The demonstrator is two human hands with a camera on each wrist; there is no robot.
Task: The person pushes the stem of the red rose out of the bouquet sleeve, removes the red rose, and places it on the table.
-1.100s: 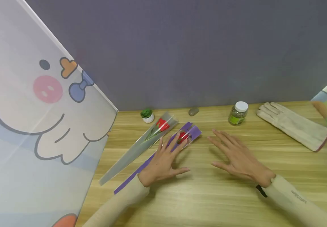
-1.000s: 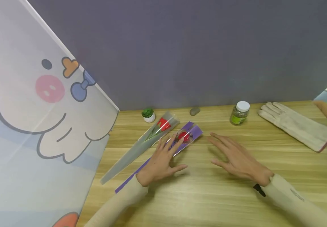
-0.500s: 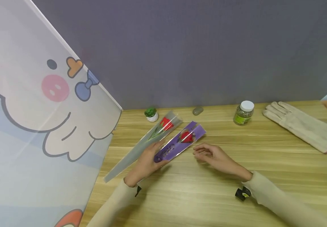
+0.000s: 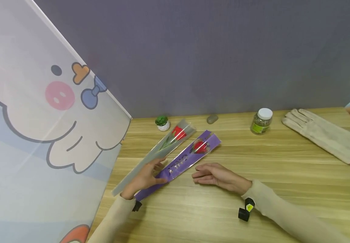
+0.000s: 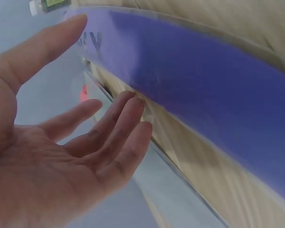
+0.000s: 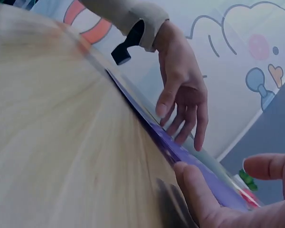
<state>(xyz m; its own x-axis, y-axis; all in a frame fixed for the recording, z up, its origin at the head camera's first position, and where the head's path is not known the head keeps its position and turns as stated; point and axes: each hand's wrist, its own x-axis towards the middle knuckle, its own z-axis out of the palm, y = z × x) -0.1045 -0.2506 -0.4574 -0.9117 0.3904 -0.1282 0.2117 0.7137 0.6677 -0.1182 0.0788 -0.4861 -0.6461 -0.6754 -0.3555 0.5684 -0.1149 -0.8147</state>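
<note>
A red rose in a long purple clear-fronted sleeve (image 4: 179, 164) lies slantwise on the wooden table. My left hand (image 4: 144, 177) hovers over its lower half, thumb and fingers spread apart across the sleeve; whether they touch it cannot be told. In the left wrist view the purple sleeve (image 5: 180, 71) passes beyond the fingertips of my left hand (image 5: 71, 137). My right hand (image 4: 219, 176), fingers loosely bent, is by the sleeve's right side and grips nothing. Left of the purple sleeve lies another red flower in a grey clear sleeve (image 4: 155, 153), partly covered by my left hand.
A small potted succulent (image 4: 163, 123) and a grey stone (image 4: 212, 119) stand along the back wall. Farther right are a white-lidded jar (image 4: 261, 121) and a pale work glove (image 4: 327, 136). A cartoon-printed panel (image 4: 71, 135) closes the left side.
Both hands have come down toward the near side; the left slid along the purple sleeve to its lower part. The right moved left and its fingers went from spread to loosely bent.
</note>
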